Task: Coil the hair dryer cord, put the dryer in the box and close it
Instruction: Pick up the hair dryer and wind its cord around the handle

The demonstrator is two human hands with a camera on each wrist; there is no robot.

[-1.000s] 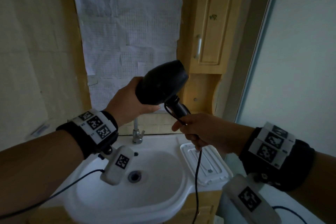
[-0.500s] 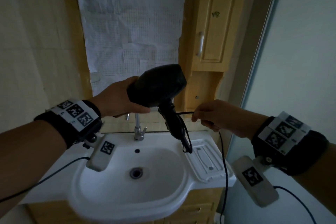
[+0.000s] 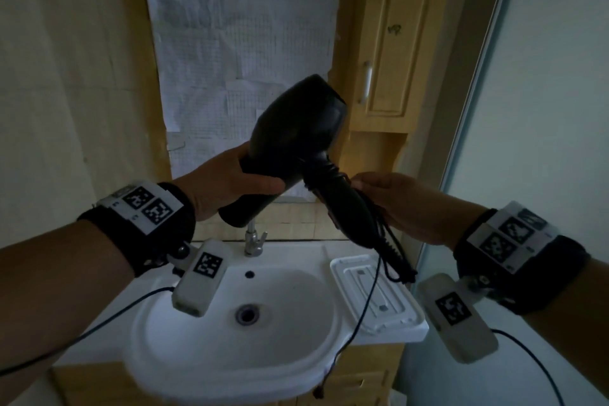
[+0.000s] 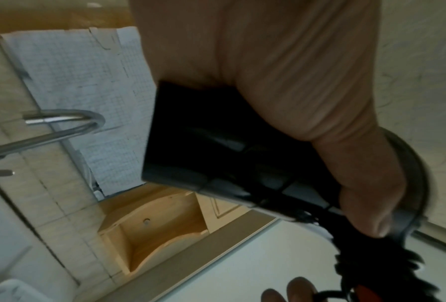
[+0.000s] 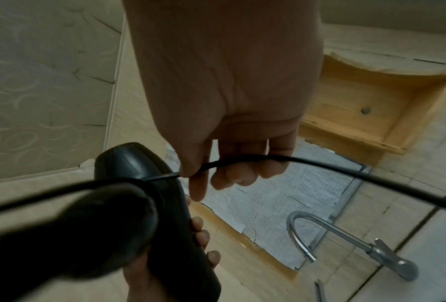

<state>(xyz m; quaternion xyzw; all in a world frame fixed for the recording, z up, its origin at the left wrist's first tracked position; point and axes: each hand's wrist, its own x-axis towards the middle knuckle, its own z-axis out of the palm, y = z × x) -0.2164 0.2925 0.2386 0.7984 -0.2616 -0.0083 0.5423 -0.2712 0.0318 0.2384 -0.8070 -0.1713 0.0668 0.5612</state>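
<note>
Black hair dryer (image 3: pixel 296 128) held in the air above a white sink (image 3: pixel 204 349), in front of a grid-patterned sheet (image 3: pixel 237 26) on the wall. Body short, glossy, wide at the rear and narrowing toward the nozzle end, which points down and toward the left hand (image 3: pixel 224 184). Left hand wrapped around the barrel near the nozzle, thumb laid across the front and fingers curled behind; confirmed in the left wrist view, where the thumb presses along the dark casing. Handle (image 3: pixel 342 208) angled down and to the right, ribbed collar at its joint with the body, a small reddish detail on its side. Black cord (image 3: pixel 372 293) wound in several turns around the upper handle, a loose loop hanging off the strain relief at the handle's lower end, the remainder trailing down over the sink edge past the white soap tray (image 3: pixel 395 316). Right hand (image 3: pixel 395 204) against the handle's right side, fingers curled and pinching the cord; in the right wrist view the cord runs through the bent fingers (image 5: pixel 232 173) and off toward the dryer. Chrome tap (image 3: pixel 253 241) behind the basin, directly below the nozzle. Yellow wooden cabinet (image 3: pixel 389 43) to the right of the sheet, door shut, pale handle on it. Box not in any view.
</note>
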